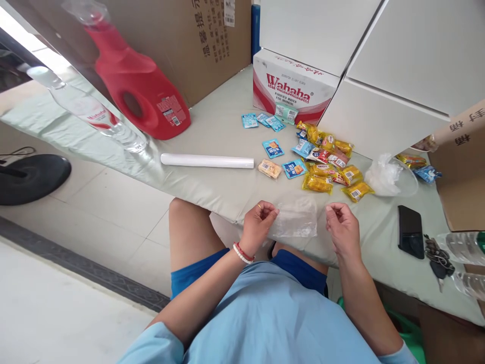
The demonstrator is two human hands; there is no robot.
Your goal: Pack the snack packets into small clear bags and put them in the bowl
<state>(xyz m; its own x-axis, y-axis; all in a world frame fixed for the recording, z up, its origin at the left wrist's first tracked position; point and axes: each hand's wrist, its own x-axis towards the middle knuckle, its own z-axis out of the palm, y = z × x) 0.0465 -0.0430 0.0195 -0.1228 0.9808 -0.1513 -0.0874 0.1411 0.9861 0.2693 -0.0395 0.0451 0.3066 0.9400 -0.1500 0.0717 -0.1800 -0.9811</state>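
Note:
A clear plastic bag [297, 218] lies flat at the near edge of the table [212, 182], right in front of me. My left hand [258, 222] pinches its left edge with curled fingers. Just right of the bag sits my right hand [342, 226], fingers curled; whether it touches the bag I cannot tell. Beyond the bag lies a pile of small snack packets [326, 167] in yellow, red and blue, with a few blue ones [261, 120] farther back.
A white roll [206, 161] lies left of the packets. A red detergent jug [136, 86] and a water bottle [94, 114] stand at far left. A Wahaha carton [291, 91] is behind. A crumpled plastic bag [386, 176], black phone [410, 231], keys [434, 255] and bottles [464, 247] are at right.

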